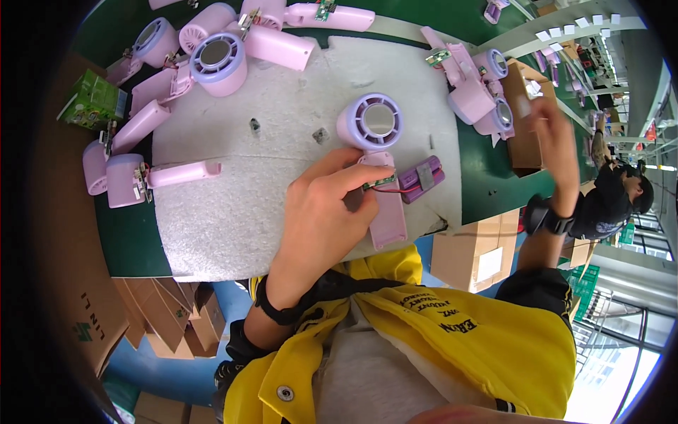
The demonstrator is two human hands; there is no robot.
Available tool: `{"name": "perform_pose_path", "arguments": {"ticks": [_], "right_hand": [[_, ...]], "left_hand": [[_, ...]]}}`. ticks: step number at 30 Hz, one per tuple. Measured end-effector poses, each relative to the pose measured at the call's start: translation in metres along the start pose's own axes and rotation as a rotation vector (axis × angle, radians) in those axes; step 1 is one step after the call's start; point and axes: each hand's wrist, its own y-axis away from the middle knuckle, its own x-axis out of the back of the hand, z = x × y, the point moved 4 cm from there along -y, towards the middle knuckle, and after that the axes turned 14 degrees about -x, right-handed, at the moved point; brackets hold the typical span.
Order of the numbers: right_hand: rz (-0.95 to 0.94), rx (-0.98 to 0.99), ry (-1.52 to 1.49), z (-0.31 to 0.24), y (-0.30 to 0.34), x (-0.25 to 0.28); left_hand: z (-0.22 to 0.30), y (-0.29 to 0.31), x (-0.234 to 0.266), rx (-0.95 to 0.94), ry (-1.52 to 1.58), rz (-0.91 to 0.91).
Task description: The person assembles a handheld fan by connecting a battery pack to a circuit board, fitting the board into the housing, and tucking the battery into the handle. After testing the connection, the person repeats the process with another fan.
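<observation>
My left hand (332, 201) is closed, thumb and forefinger pinching a small green circuit board (381, 181) over the open pink handle (387, 215) of a handheld fan. The round lilac fan head (371, 121) lies beyond it, grille up with a silver disc in the middle. Red wires run from the board's area to a purple battery pack (421, 179) with a grey patch, lying just right of the handle. My right hand (554, 145) is raised over the cardboard box (524, 145) at the right; motion blurs its fingers, so I cannot make out whether they hold anything.
A white foam mat (233, 226) covers the green bench. Several pink fan units with exposed boards (219, 63) lie along its far and left edges; more (473, 99) are piled at the right. A green carton (93, 100) stands far left. Beyond the right arm sits another person (614, 198).
</observation>
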Motion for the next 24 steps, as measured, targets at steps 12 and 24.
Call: {"name": "perform_pose_path", "arguments": {"ticks": [12, 24], "right_hand": [[-0.395, 0.7, -0.183, -0.112, 0.069, -0.102], [-1.4, -0.177, -0.849, -0.101, 0.09, -0.094]], "left_hand": [[-0.005, -0.003, -0.005, -0.014, 0.007, 0.044], [-0.001, -0.003, -0.001, -0.041, -0.05, 0.008]]}}
